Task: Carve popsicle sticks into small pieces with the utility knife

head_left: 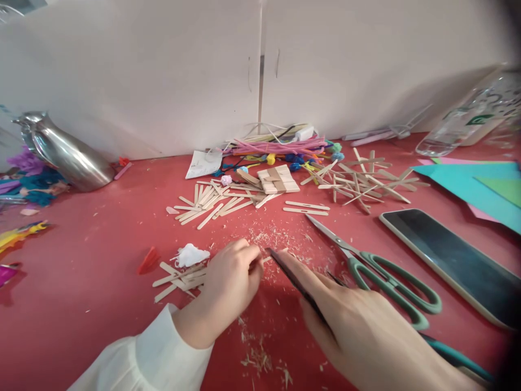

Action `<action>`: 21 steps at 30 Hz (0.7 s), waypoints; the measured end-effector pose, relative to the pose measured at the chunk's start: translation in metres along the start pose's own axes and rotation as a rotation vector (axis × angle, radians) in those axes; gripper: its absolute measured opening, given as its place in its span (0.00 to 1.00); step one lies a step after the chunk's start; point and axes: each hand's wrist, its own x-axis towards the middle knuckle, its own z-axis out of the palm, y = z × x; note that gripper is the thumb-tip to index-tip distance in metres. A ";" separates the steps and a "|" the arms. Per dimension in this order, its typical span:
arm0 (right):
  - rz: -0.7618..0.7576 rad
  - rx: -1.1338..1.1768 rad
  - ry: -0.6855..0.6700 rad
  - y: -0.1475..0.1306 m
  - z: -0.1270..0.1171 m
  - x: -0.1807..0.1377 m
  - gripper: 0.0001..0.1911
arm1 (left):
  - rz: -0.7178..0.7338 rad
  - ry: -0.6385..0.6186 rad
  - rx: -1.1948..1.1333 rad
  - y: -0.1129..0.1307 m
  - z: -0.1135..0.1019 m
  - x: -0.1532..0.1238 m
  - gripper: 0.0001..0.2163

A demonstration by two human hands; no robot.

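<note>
My left hand [234, 282] is closed in a pinch, and the pale end of a wooden craft stick [267, 259] pokes out beyond its fingertips. Just to the right, my right hand [354, 320] grips a dark, narrow blade [295, 279], its tip close to that stick end. My right palm and fingers hide the blade's lower part. Wood shavings [272, 237] are strewn around both hands. Beside my left wrist lie several loose craft sticks [179, 282] and a white crumpled lump [191, 255]. Scissors with green handles [391, 285] lie right of my right hand.
A phone [443, 260] and coloured paper [476, 184] lie at the right. More craft sticks [214, 201], a banded stack [280, 180] and pink pipe cleaners [280, 146] spread toward the white wall. A steel jug [77, 155] stands back left, a clear bottle [451, 127] back right.
</note>
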 end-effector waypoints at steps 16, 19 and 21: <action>-0.017 -0.067 -0.053 -0.001 -0.001 -0.003 0.27 | 0.004 -0.004 -0.075 -0.003 0.003 0.001 0.07; -0.030 -0.058 -0.062 -0.002 -0.003 -0.004 0.28 | -0.009 -0.010 -0.077 -0.002 0.002 0.002 0.07; -0.036 -0.043 -0.067 -0.003 -0.003 -0.005 0.28 | -0.025 -0.022 -0.067 -0.001 0.001 0.003 0.07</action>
